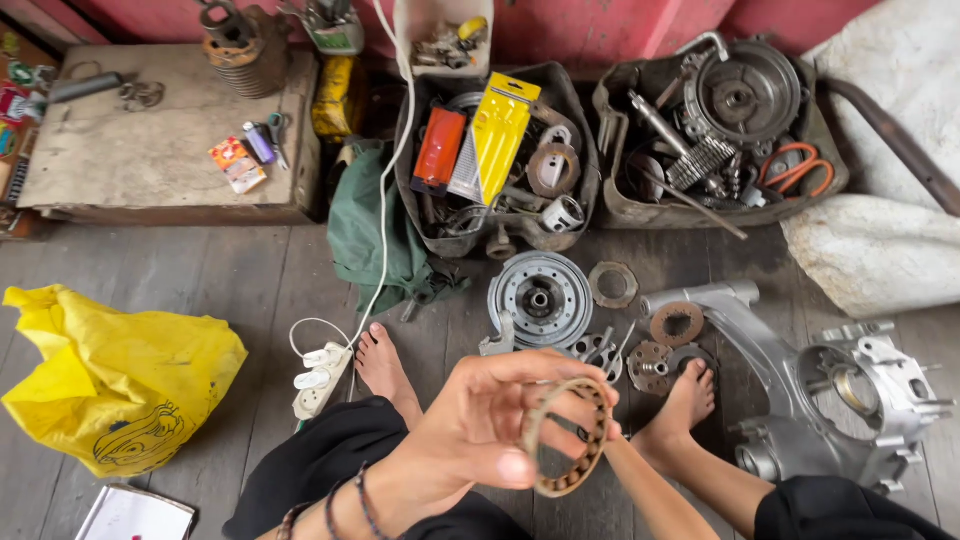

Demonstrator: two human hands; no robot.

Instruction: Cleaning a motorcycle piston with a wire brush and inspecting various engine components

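While a thin friction ring [566, 437] is pinched upright between both hands, left hand [480, 425] fingers clamped on its rim, right hand hidden, a drop onto the floorboards [250, 290] is risked.

Around my bare feet I see a yellow plastic bag [115, 375], a white power strip [320, 378], a green cloth [370, 235], a round metal drum [540, 298], a silver engine casing [830, 400] and two trays of parts [610, 110] by a wooden board [150, 150].
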